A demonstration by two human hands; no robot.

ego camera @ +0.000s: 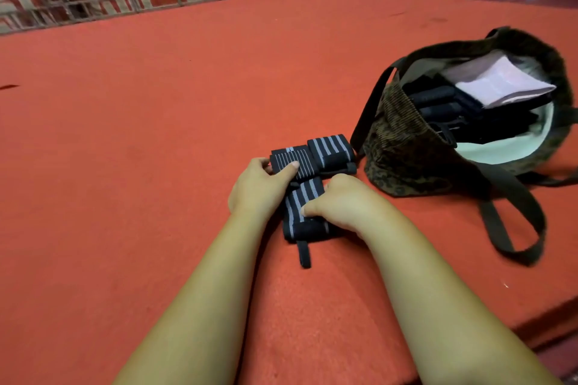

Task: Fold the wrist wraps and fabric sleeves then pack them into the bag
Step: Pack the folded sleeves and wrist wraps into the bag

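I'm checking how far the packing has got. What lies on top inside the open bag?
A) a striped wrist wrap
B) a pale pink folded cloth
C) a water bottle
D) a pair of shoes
B: a pale pink folded cloth lies on top of dark items inside the bag, while the striped wrist wraps are outside it on the red carpet.
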